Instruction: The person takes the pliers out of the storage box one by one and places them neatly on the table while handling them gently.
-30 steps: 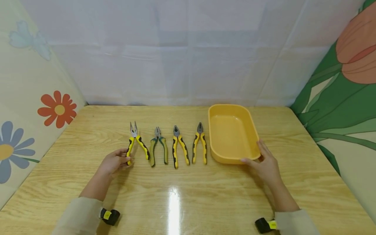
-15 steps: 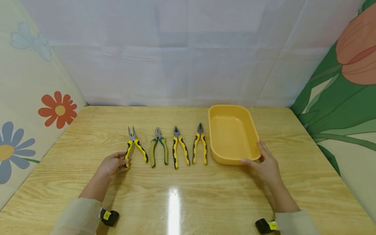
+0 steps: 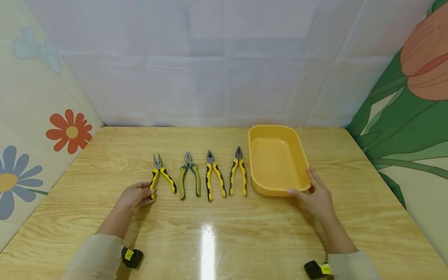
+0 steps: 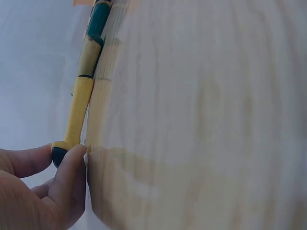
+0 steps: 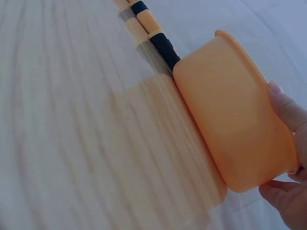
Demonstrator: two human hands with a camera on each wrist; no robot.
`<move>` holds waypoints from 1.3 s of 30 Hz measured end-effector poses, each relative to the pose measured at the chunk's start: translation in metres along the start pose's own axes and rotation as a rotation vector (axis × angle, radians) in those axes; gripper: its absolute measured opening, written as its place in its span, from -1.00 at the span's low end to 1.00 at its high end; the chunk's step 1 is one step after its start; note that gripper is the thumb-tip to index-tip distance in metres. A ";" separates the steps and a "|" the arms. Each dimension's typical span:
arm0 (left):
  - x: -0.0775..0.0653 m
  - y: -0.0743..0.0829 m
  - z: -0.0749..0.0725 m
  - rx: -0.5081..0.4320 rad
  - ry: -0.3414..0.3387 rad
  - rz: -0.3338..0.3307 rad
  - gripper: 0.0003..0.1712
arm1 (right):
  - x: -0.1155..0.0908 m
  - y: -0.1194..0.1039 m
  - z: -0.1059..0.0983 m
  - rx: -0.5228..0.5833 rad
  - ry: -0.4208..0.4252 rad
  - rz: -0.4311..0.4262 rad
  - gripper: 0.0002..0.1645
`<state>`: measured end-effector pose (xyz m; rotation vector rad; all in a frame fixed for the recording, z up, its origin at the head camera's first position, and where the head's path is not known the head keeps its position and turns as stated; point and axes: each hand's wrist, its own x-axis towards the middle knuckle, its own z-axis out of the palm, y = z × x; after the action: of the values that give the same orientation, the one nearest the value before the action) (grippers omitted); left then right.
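At the left end of a row of pliers, my left hand (image 3: 135,195) pinches the left handle of the long-nose pliers (image 3: 158,162) between thumb and fingers. Their yellow-and-black handles are spread and the jaws point away from me. In the left wrist view, the thumb and fingers (image 4: 71,167) meet at the handle's dark end, close over the table. My right hand (image 3: 319,196) grips the near right corner of a yellow plastic basin (image 3: 276,163), thumb at the rim. The right wrist view shows the fingers (image 5: 278,189) low against the basin's side. Nothing lies inside the basin.
Right of the long-nose pliers lie green-handled pliers (image 3: 189,175), then two yellow-and-black combination pliers (image 3: 215,175), the rightmost pliers (image 3: 238,171) close beside the basin. A white cloth backdrop (image 3: 210,77) rises behind the wooden table (image 3: 245,237); flower-printed panels (image 3: 413,128) flank it.
The long-nose pliers have come slightly toward me and left in my left hand, their tips now lower and nearer level with the row. My right hand and the basin have stayed put.
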<state>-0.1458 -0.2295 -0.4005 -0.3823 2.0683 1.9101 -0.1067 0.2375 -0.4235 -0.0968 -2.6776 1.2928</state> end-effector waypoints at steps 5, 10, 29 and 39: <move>0.000 -0.001 0.000 -0.018 0.002 -0.008 -0.44 | 0.000 0.000 0.000 0.003 -0.001 -0.002 0.11; 0.001 0.000 0.000 -0.001 -0.022 -0.002 -0.42 | -0.001 -0.001 -0.001 0.010 0.000 -0.005 0.11; -0.001 0.001 0.000 0.326 -0.006 0.052 -0.53 | -0.002 -0.002 -0.002 0.012 -0.005 -0.020 0.10; -0.004 0.002 0.003 0.415 0.039 0.049 -0.50 | -0.002 -0.006 -0.006 -0.030 -0.068 -0.006 0.14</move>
<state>-0.1433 -0.2265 -0.3973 -0.2732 2.4424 1.4504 -0.1035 0.2375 -0.4153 -0.0496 -2.7525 1.2761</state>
